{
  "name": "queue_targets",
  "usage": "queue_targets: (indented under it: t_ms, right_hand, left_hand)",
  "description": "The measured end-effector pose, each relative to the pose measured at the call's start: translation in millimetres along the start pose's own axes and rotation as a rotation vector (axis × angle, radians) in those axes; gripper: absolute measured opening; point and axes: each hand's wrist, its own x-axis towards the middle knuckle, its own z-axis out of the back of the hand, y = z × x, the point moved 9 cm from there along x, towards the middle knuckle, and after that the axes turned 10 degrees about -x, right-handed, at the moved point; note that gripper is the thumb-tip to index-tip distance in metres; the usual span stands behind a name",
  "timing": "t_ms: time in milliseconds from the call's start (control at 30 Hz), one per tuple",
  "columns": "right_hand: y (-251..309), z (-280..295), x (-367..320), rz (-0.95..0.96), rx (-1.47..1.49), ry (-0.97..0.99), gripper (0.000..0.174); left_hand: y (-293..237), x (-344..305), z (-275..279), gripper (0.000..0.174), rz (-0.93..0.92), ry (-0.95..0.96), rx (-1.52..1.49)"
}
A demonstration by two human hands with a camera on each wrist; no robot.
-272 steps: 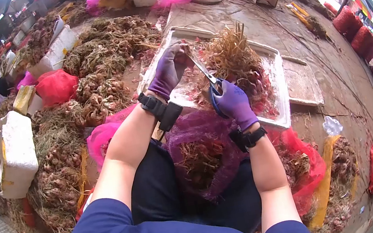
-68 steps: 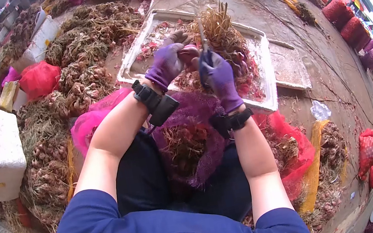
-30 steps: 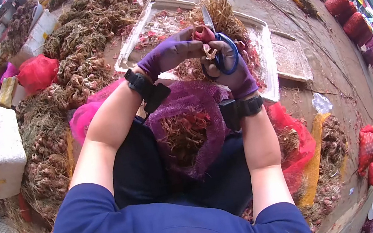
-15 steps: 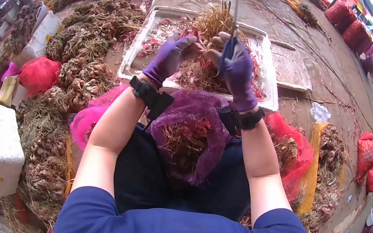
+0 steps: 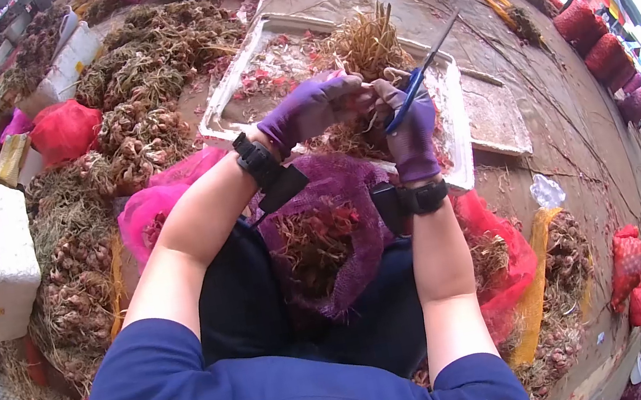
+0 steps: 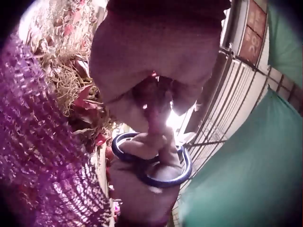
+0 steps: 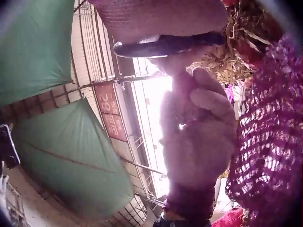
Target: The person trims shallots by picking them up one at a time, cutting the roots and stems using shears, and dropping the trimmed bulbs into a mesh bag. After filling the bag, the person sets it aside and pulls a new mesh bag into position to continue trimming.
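My gloved left hand (image 5: 305,113) pinches a reddish bulb, seemingly a shallot (image 7: 182,85), mostly hidden by the fingers. Close against it, my gloved right hand (image 5: 413,132) holds blue-handled scissors (image 5: 410,97), the blades pointing up and to the right. The right thumb and fingertips meet the left fingertips at the bulb. Both scissor loops show around the right hand in the left wrist view. Behind the hands, a bundle of dry-stalked shallots (image 5: 364,42) stands in a white foam tray (image 5: 459,137). Below them a purple mesh bag (image 5: 369,256) lies open between the legs, with trimmed stalks and red skins showing inside.
Heaps of dried shallots (image 5: 80,268) cover the floor at left, beside a white foam box (image 5: 6,242). A red mesh bag (image 5: 507,261) lies by the right knee. Filled red sacks (image 5: 628,270) are at far right. A flat foam piece (image 5: 496,113) adjoins the tray.
Over the last half second the hands come together at the bulb, and the scissors swing from near upright to tilting right. Earlier, the scissors pointed up beside the bulb.
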Motion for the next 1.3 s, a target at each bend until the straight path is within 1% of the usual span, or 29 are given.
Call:
queue_targets:
  t_ms: [67,100,133,200,267,333,367,400,433,467,500,533,600,633,667,733,767,833,867,900,933,1000,1067,1133,1167,1200,1233,1267,1300]
  right_hand:
    - [-5,8,3,-0.050,0.014,-0.059,0.025]
    - [-3,8,3,-0.016,0.081,-0.033,0.024]
    - [-3,9,4,-0.016,0.080,-0.033,0.024]
    - [3,22,7,0.050,0.015,-0.155,0.024]
    - [6,29,7,0.088,-0.034,-0.186,0.024]
    - [4,13,12,0.073,-0.055,0.005,0.027]
    - [-1,16,13,0.087,-0.498,-0.087,0.031]
    - [-6,16,15,0.084,-0.496,-0.088,0.031]
    - [-1,18,13,0.132,-0.640,-0.176,0.030]
    - [5,20,10,0.182,-0.786,-0.263,0.029]
    - [5,19,10,0.184,-0.785,-0.260,0.029]
    - [2,21,10,0.151,-0.602,-0.246,0.029]
    - [-6,26,9,0.078,-0.238,-0.219,0.028]
    - [-4,19,7,0.081,-0.212,-0.163,0.028]
    - [-5,14,6,0.081,-0.214,-0.167,0.028]
    - [10,4,0,0.281,-0.209,-0.177,0.031]
    - [14,5,0,0.342,-0.401,-0.211,0.033]
    - [13,1,0,0.347,-0.428,-0.195,0.033]
    - [14,-3,0,0.354,-0.452,-0.182,0.034]
    - [18,-6,-2,0.397,-0.511,-0.161,0.034]
    - [18,-5,-2,0.396,-0.510,-0.161,0.034]
    - [13,-7,1,0.335,-0.499,-0.088,0.033]
    - [10,-5,4,0.320,-0.463,-0.082,0.034]
    - [8,-4,5,0.304,-0.428,-0.074,0.035]
    - [4,-1,7,0.252,-0.391,-0.087,0.036]
    - [0,2,9,0.201,-0.353,-0.100,0.036]
    - [2,2,8,0.202,-0.353,-0.100,0.036]
    - [1,3,8,0.167,-0.322,-0.082,0.034]
    - [0,4,7,0.132,-0.291,-0.064,0.032]
  left_hand:
    - [1,0,-8,0.025,0.014,-0.018,0.000]
    - [2,-1,-10,0.025,0.027,-0.040,-0.004]
    - [4,0,-6,0.025,0.026,-0.039,-0.005]
    - [10,3,-1,0.028,0.041,-0.018,-0.076]
    - [8,-2,-2,0.030,0.014,-0.045,-0.086]
    - [6,-3,-3,0.031,-0.013,-0.071,-0.092]
    - [4,-2,-8,0.031,-0.062,-0.036,-0.095]
    - [1,-2,-11,0.031,-0.109,-0.003,-0.098]
    - [1,-2,-6,0.031,-0.105,-0.006,-0.098]
    - [-2,-2,4,0.025,-0.112,-0.052,-0.101]
    - [-5,-1,13,0.020,-0.123,-0.096,-0.103]
    - [-8,-2,13,0.020,-0.129,-0.097,-0.102]
    - [-25,-5,12,0.010,-0.292,-0.126,0.013]
    - [-28,-10,7,0.006,-0.308,-0.213,0.037]
    - [-26,-9,8,0.006,-0.304,-0.211,0.035]
    - [-19,-8,8,0.010,-0.253,-0.245,0.123]
    - [-18,-7,7,0.010,-0.253,-0.246,0.120]
    - [-18,-7,1,0.016,-0.271,-0.205,0.191]
    - [-18,-6,4,0.016,-0.271,-0.206,0.193]
    - [-16,-4,4,0.018,-0.266,-0.180,0.202]
    - [-15,-3,2,0.022,-0.260,-0.154,0.212]
    - [-15,-5,4,0.023,-0.263,-0.175,0.238]
    - [-17,-7,1,0.025,-0.265,-0.196,0.265]
    - [-23,-10,-10,0.028,-0.308,-0.162,0.375]
    - [-25,-11,-13,0.028,-0.308,-0.162,0.376]
    - [-30,-13,-19,0.029,-0.353,-0.157,0.425]
    - [-33,-14,-23,0.029,-0.399,-0.151,0.474]
    - [-30,-13,-23,0.029,-0.400,-0.150,0.474]
    - [-29,-13,-25,0.031,-0.448,-0.120,0.409]
